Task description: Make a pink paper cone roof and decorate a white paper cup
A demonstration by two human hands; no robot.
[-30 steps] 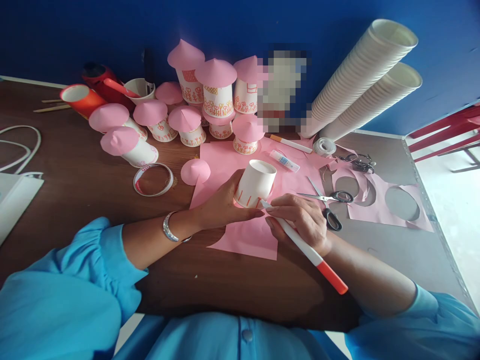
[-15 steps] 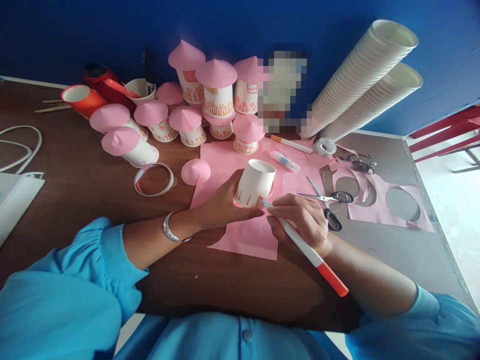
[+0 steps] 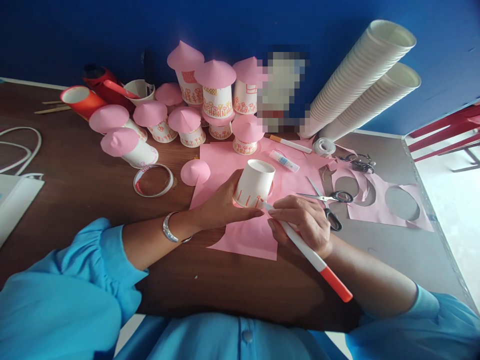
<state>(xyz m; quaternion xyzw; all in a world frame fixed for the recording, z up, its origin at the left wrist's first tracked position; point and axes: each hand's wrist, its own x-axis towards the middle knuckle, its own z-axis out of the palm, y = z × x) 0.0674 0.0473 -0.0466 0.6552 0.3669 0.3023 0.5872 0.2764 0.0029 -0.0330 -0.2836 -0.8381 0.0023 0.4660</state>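
Observation:
My left hand [image 3: 225,202] is wrapped round a white paper cup [image 3: 255,180], thumb along its lower rim. Short orange-red strokes run along the lower part of the cup, and a small loop tops the rightmost one. Pinched in my right hand [image 3: 302,222] is a white marker [image 3: 305,247] with an orange-red end, its tip at the cup beside that loop. Pink paper [image 3: 251,240] lies beneath the cup. To the left of the cup sits a small pink paper cone [image 3: 195,172].
Behind are decorated cups with pink cone roofs [image 3: 215,75]. Scissors [image 3: 332,200], a glue tube [image 3: 284,161] and another marker [image 3: 290,144] lie right of centre. Tall cup stacks [image 3: 360,75] lean at the back right. A tape roll [image 3: 153,180] lies left.
The rightmost stroke's top now shows a rounder loop. The marker's orange-red end has swung slightly down and right. My left hand still grips the cup.

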